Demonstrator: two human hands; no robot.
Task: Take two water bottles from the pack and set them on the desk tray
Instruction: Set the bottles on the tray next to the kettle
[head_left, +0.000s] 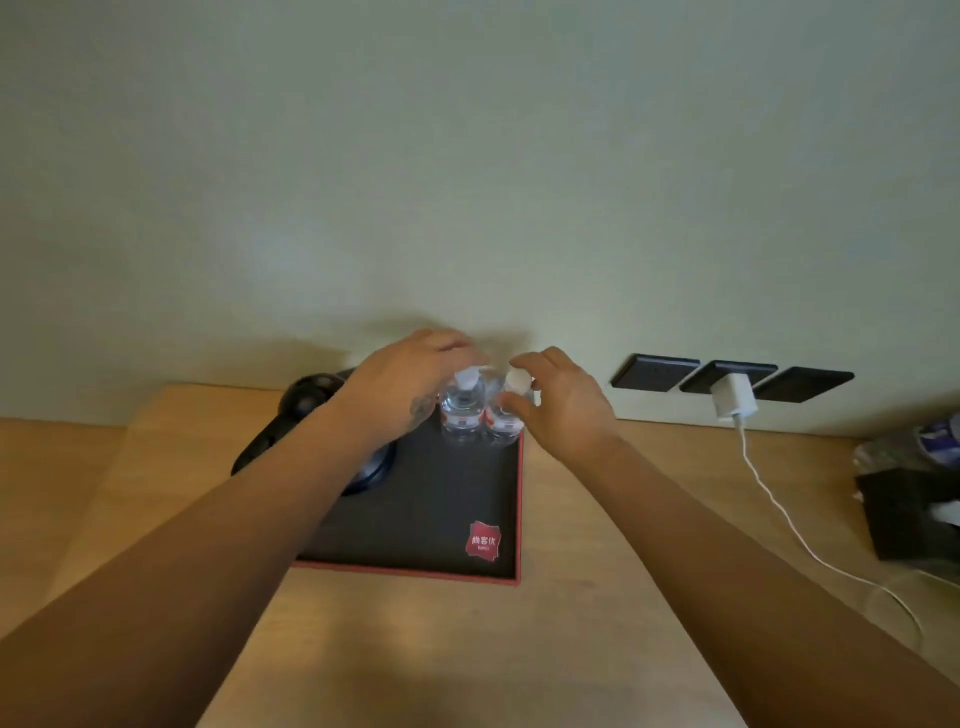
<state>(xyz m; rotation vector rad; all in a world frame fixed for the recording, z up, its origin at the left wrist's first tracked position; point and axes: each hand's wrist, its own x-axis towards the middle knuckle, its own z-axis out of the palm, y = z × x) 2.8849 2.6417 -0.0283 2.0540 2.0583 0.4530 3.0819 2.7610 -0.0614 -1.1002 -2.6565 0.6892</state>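
Two clear water bottles with white caps stand upright side by side at the far right corner of the black desk tray (447, 499), which has a red rim and a red logo. My left hand (410, 374) covers the top of the left bottle (462, 410), fingers curled over its cap. My right hand (556, 395) pinches the cap of the right bottle (501, 423) between thumb and fingers. The bottle pack is not clearly in view.
A black kettle (306, 405) stands at the tray's far left, partly behind my left forearm. Black wall sockets (727, 376) hold a white charger (732, 397) whose cable trails over the wooden desk (571, 519). A dark box and wrapped items (914, 493) sit at the right edge.
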